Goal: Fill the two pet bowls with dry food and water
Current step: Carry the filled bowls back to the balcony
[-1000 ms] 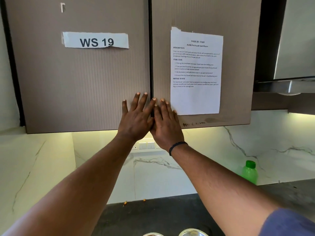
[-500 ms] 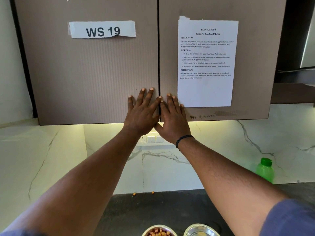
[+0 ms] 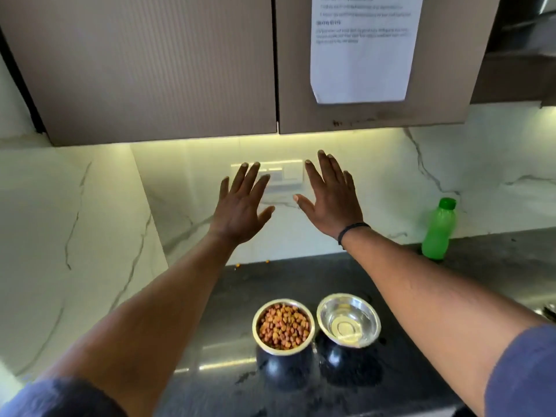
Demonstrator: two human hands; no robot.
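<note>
Near the front edge of the dark desk, roughly mid-width, two steel bowls stand side by side, just about touching. Left bowl: full of brown kibble nearly to the rim. Right bowl: shallow clear water over the bottom, as far as can be told from the glare. Left hand and right hand both raised above the desk before the backsplash, fingers straight and spread, holding nothing, well apart from the bowls. Green bottle stands upright at the back edge of the desk, right side. Judgement on handling: bowls rigid, smooth, probably slippery where wet; kibble bowl the heavier, water bowl prone to slop if tilted. Best taken by the rim, on opposite sides, kept level. Desk surface looks glossy, so bowls may slide if nudged.
</note>
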